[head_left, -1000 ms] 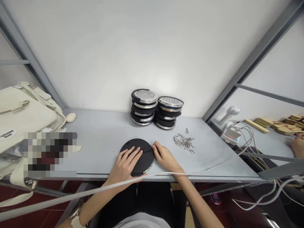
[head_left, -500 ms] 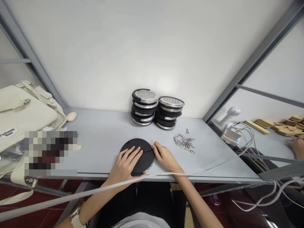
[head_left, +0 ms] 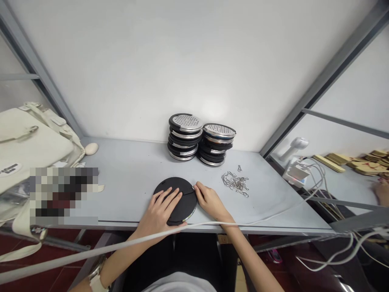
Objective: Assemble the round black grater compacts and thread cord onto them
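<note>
A round black disc [head_left: 184, 206] with a silvery rim lies near the table's front edge. My left hand [head_left: 161, 209] rests flat on top of it, fingers spread, thumb by the near rim. At the disc's right edge, my right hand [head_left: 208, 198] is closed in a pinch on a small metal clip [head_left: 193, 187], mostly hidden by the fingertips. A thin dark line crosses the disc towards that clip. To the right lies a loose pile of small metal clips [head_left: 235, 183], with a single clip [head_left: 240, 168] just behind it.
Two stacks of round graters, a left stack [head_left: 186, 138] and a right stack [head_left: 217, 144], stand by the wall. A cream bag [head_left: 33, 142] sits at left beside an egg-shaped object [head_left: 91, 149]. A white cable [head_left: 121, 245] crosses in front of my forearms. Another person's hand [head_left: 382, 190] shows far right.
Both hands keep almost the same place on the disc. At my right fingertips, a little more of the metal clip shows now.
</note>
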Tool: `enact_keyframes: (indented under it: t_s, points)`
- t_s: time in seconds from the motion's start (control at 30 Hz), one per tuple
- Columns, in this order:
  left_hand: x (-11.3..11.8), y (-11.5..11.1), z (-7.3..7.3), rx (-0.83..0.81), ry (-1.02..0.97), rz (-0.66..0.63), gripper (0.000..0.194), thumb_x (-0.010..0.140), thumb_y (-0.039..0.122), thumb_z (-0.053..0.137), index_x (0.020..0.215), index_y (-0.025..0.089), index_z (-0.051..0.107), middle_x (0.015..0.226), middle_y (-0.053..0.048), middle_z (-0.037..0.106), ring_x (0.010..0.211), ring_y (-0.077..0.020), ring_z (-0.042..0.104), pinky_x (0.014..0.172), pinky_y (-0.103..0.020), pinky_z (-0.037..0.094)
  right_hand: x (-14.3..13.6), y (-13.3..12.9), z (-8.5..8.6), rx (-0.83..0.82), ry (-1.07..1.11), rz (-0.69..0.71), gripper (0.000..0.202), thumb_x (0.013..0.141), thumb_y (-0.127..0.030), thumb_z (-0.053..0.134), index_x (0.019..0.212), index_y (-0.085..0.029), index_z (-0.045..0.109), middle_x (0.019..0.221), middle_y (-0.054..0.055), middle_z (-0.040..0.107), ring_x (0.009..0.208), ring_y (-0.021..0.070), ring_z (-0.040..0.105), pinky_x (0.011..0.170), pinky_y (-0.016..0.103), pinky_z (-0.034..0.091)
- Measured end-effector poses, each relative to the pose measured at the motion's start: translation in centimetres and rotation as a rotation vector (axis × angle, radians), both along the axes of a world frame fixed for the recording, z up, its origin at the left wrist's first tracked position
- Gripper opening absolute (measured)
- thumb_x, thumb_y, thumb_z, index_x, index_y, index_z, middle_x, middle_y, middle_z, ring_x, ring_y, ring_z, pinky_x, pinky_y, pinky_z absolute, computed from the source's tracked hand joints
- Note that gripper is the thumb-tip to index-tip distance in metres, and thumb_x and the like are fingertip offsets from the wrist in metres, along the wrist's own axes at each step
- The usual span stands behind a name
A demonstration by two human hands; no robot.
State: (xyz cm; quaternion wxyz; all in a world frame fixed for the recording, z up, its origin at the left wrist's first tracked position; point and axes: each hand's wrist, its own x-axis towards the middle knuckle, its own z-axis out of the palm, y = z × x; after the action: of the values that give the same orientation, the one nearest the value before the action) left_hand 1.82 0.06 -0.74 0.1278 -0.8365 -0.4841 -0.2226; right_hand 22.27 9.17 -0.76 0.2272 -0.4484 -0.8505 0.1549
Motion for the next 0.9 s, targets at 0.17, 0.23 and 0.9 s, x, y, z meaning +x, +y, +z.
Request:
enact_keyframes:
  t_s: [0.17,0.23,0.9]
  points:
    - [0.00,0.02,0.04,-0.003,-0.013,-0.004,0.066,0.083,0.050,0.056,0.139,0.015,0.042,0.139,-0.011,0.047,0.128,-0.0302,0.043,0.103,-0.046,0.034,0.07,0.00,-0.10,0.009,-0.017,0.012,0.025,0.100,-0.029,0.028,0.084,-0.021,0.046,0.067,0.001,0.057,0.061,0.0162,0.056,0.058,0.024,0.031]
    - [-0.01,0.03,0.07,-0.005,-0.013,-0.006,0.066,0.083,0.049,0.056,0.139,0.015,0.042,0.139,-0.011,0.047,0.128,-0.0302,0.043,0.103,-0.046,0.034,0.10,0.03,-0.18,0.013,-0.024,0.015,0.025,0.100,-0.029,0.028,0.084,-0.021,0.046,0.067,0.001,0.057,0.061,0.0162,0.056,0.058,0.024,0.031]
    - [-0.07,-0.01,-0.01,0.007,-0.013,0.000,0.068,0.082,0.050,0.057,0.138,0.014,0.042,0.139,-0.012,0.047,0.128,-0.0300,0.042,0.103,-0.045,0.034,0.07,-0.06,0.12,0.010,-0.041,0.009,0.026,0.100,-0.028,0.027,0.087,-0.021,0.048,0.071,0.002,0.060,0.063,0.0163,0.058,0.059,0.024,0.033]
